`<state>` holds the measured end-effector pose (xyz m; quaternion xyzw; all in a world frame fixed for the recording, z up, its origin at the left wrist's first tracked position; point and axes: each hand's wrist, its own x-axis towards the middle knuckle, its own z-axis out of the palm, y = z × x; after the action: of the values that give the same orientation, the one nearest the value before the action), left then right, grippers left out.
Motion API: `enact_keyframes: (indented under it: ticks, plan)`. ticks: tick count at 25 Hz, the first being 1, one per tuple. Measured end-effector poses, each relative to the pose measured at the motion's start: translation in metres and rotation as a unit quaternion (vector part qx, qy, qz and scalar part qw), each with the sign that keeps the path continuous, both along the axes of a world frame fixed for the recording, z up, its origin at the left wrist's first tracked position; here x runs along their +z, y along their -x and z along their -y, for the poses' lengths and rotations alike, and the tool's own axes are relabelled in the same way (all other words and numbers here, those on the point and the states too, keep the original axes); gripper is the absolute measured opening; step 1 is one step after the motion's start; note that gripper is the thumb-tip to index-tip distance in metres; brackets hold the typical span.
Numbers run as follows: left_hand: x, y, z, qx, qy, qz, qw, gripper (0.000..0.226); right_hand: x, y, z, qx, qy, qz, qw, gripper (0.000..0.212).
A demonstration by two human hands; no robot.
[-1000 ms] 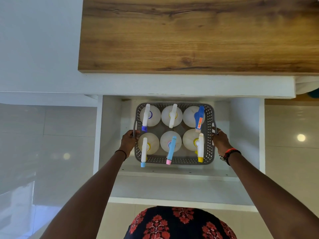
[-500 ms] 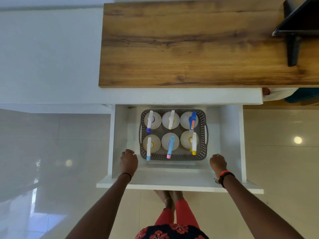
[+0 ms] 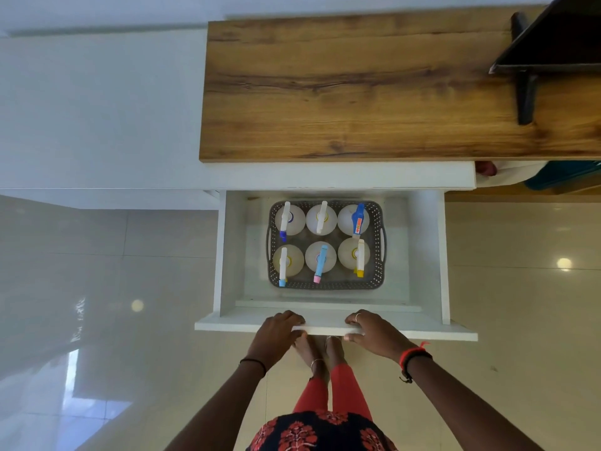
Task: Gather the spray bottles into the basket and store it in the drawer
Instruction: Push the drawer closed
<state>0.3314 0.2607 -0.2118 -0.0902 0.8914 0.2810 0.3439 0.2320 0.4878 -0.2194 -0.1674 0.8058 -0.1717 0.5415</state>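
Note:
A grey perforated basket sits inside the open white drawer, toward its back. Several white spray bottles stand upright in it in two rows, with blue, pink, yellow and white triggers. My left hand and my right hand both grip the top edge of the drawer's front panel near its middle, fingers curled over the edge. Neither hand touches the basket.
A wooden countertop overhangs the back of the drawer, with a black stand at its right end. Glossy tiled floor lies on both sides. My feet stand just below the drawer front. A teal object sits at the right.
My hands let go of the basket handles, drew back out of the drawer, and came together on the front panel's top edge. The view has pulled back and up.

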Motion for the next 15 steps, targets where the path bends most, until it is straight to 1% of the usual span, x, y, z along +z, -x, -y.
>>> enact_keyframes:
  ticks: [3,8,10,12,15]
  plan:
    - [-0.001,0.003,-0.001,-0.014,0.019,-0.005,1.000,0.032,0.001,0.002,0.002,0.040,0.004,-0.046,0.998,0.046]
    - [0.001,0.007,-0.005,-0.011,0.042,0.007,0.999,0.032,0.006,0.002,0.008,0.057,-0.001,-0.113,0.992,0.036]
    - [0.004,0.011,-0.006,-0.006,0.077,0.002,0.997,0.036,0.009,0.006,0.013,0.059,-0.006,-0.140,0.988,0.035]
    - [0.008,0.016,-0.008,0.002,0.130,-0.004,0.991,0.043,0.012,0.013,0.020,0.056,-0.017,-0.166,0.984,0.039]
    - [0.011,0.026,-0.011,0.012,0.175,-0.020,0.984,0.041,0.017,0.023,0.029,0.070,-0.033,-0.195,0.978,0.038]
